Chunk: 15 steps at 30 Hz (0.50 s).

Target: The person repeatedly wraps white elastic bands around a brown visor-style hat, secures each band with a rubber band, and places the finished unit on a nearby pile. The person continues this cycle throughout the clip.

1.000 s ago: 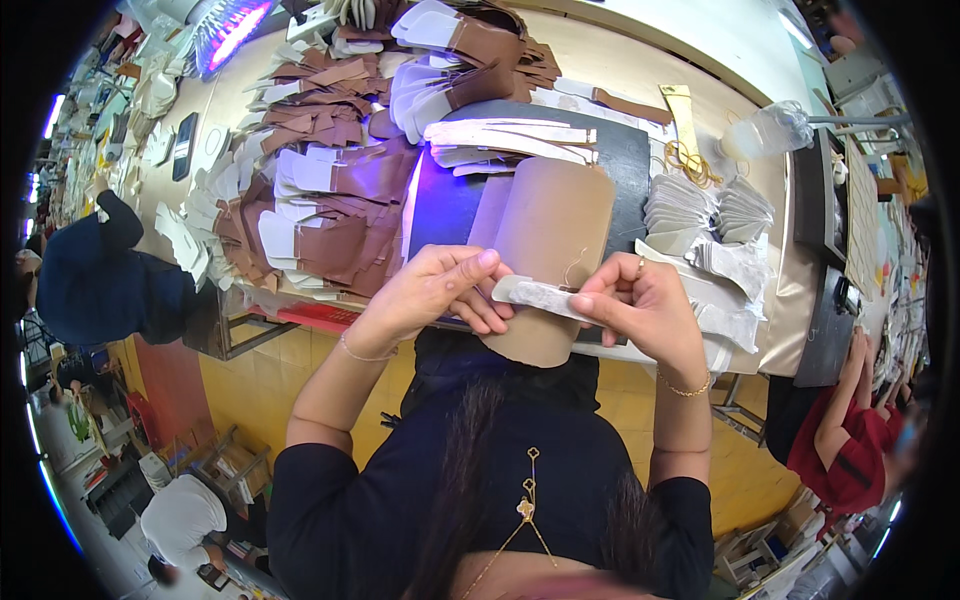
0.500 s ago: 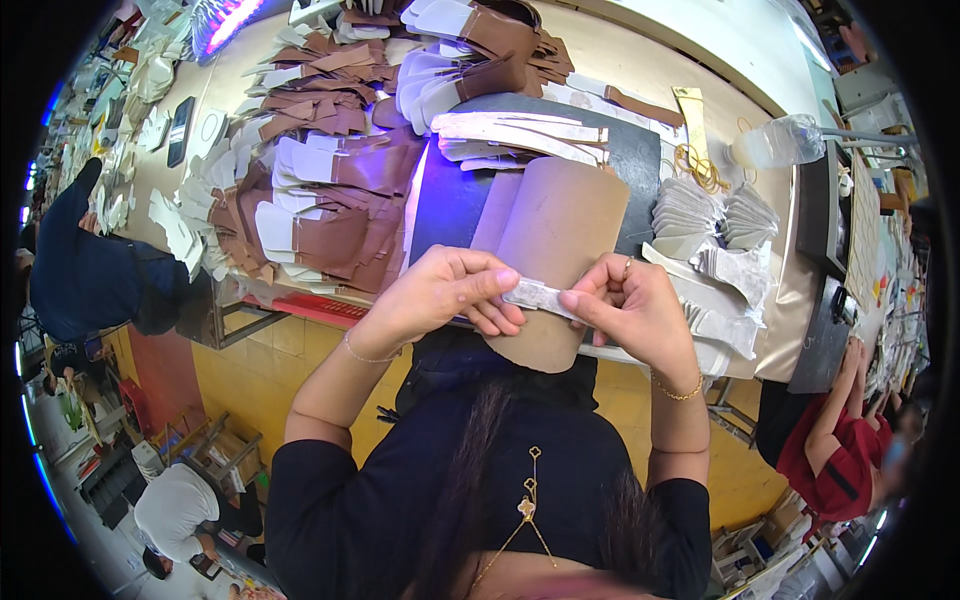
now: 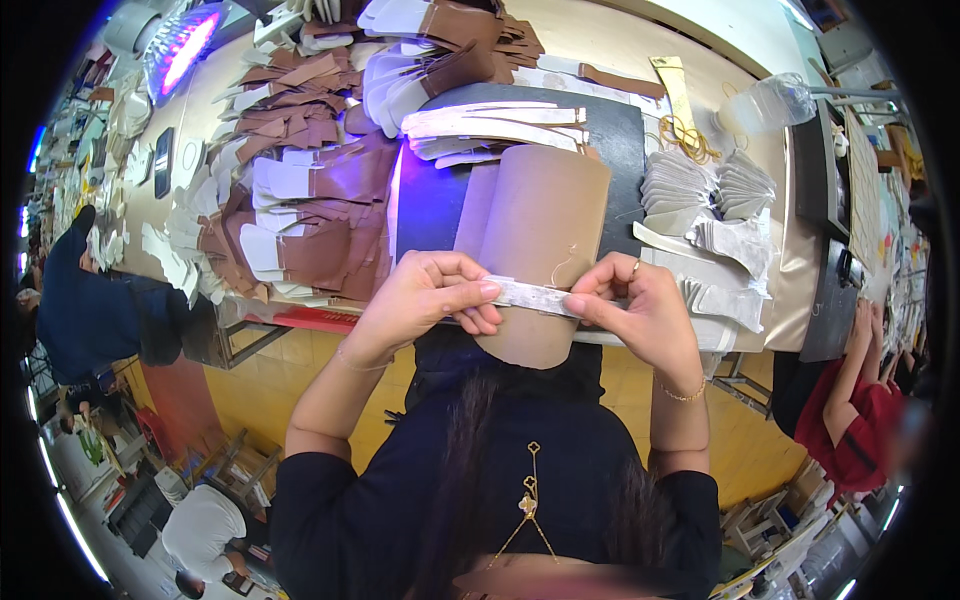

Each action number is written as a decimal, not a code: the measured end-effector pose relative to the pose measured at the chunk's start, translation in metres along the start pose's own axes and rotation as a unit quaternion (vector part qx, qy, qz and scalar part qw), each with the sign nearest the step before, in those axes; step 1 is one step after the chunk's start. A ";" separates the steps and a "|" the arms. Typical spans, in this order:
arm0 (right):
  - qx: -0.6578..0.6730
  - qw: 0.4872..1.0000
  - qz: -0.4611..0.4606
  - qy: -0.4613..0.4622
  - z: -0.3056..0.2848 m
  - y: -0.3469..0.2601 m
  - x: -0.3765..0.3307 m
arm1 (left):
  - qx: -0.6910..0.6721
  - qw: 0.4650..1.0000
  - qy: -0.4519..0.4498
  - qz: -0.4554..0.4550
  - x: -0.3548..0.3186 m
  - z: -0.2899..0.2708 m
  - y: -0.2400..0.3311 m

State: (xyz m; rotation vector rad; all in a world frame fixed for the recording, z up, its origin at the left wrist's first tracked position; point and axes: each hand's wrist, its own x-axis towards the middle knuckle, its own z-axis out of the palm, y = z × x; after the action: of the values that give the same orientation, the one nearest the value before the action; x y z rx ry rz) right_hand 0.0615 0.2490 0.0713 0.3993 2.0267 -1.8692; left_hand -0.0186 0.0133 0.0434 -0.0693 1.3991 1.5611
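Both hands' fingers [image 3: 478, 291] pinched on pale strip [image 3: 532, 296].

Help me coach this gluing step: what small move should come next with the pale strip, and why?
Probably lower it onto the tan piece. The left hand and right hand pinch the pale strip by its ends, stretched flat across that piece's near end.

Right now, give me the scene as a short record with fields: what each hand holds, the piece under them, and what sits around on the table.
left hand: pinches one end of the pale strip
right hand: pinches its other end
under strip: tan leather piece, overhanging the table edge
behind: dark mat, white strips
left side: brown leather cut pieces
right side: white cut pieces
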 end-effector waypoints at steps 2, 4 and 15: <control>-0.006 1.000 -0.004 -0.005 -0.001 0.002 0.001 | 0.007 1.000 0.002 -0.001 0.001 -0.001 -0.001; -0.014 1.000 -0.006 0.000 -0.001 0.004 0.002 | 0.013 1.000 0.004 -0.001 0.002 -0.002 -0.002; -0.033 0.999 -0.018 0.020 -0.001 0.018 0.003 | -0.011 1.000 -0.002 0.026 0.008 -0.007 -0.016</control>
State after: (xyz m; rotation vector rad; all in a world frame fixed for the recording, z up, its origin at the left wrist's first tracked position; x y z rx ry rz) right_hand 0.0661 0.2512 0.0539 0.3885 2.1293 -1.8248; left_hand -0.0154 0.0104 0.0252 -0.0434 1.3897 1.6199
